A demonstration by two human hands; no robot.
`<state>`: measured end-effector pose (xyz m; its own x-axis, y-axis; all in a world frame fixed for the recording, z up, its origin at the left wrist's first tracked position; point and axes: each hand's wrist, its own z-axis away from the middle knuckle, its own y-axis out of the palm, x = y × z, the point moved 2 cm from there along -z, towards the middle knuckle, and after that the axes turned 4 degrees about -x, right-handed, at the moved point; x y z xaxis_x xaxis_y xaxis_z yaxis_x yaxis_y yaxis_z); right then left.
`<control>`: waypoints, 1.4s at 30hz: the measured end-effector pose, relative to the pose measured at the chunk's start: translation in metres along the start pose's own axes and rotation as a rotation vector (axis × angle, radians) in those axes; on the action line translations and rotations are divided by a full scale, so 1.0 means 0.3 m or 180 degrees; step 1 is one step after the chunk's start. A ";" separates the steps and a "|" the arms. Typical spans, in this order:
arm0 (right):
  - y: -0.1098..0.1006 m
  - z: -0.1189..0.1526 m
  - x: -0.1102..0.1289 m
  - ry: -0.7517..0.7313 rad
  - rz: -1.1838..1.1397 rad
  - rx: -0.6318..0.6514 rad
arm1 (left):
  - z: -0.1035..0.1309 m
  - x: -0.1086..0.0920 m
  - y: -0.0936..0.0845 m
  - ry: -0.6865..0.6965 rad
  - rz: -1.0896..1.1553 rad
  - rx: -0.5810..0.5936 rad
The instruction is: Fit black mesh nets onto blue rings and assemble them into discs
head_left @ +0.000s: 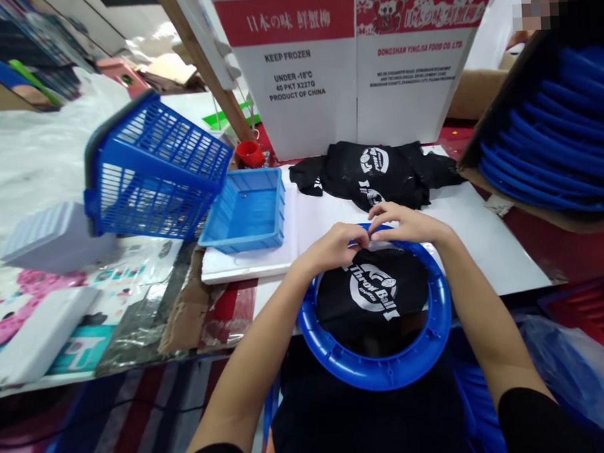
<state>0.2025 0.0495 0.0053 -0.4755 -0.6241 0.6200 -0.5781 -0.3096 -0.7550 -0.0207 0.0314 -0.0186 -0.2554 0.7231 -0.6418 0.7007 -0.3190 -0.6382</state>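
A blue plastic ring [377, 373] leans at the table's front edge against my lap. Black mesh fabric [335, 295] printed "Throw Ball" in white spans the inside of the ring. My left hand [339, 243] is closed on the ring's far rim, its bent fingers by the edge of the mesh. Right beside it, my right hand [404, 223] curls its fingers and thumb over the same rim. The fingertips of both hands nearly meet; whether they also pinch the mesh is hidden. Beyond them lies a pile of black printed mesh pieces [394, 172].
A light blue tray [277, 211] and a tilted blue basket [164, 166] stand left. White cartons [307, 113] rise behind. At right, a box holds stacked blue rings [553, 135]. A red crate [586, 317] and a clear plastic bag [568, 362] sit lower right. Another person is partly visible upper right.
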 end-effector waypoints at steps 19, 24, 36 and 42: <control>0.110 0.006 -0.015 -0.0297 -0.0413 -0.0627 | -0.003 -0.014 -0.021 -0.0916 -0.0721 0.0137; 0.115 0.004 -0.016 -0.0159 -0.0470 -0.0743 | -0.003 -0.022 -0.041 -0.1002 -0.0610 0.0074; 0.114 0.012 -0.035 0.0301 -0.0505 -0.0831 | 0.003 0.042 -0.032 -0.1620 -0.0184 -0.0547; 0.120 0.010 -0.040 0.0332 -0.0420 -0.0878 | 0.004 0.067 -0.029 -0.1718 0.0076 -0.0607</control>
<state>0.1894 0.0436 -0.0299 -0.4417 -0.5102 0.7380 -0.7903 -0.1681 -0.5892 -0.0328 0.0479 -0.0265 -0.5070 0.2858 -0.8132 0.8054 -0.1789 -0.5651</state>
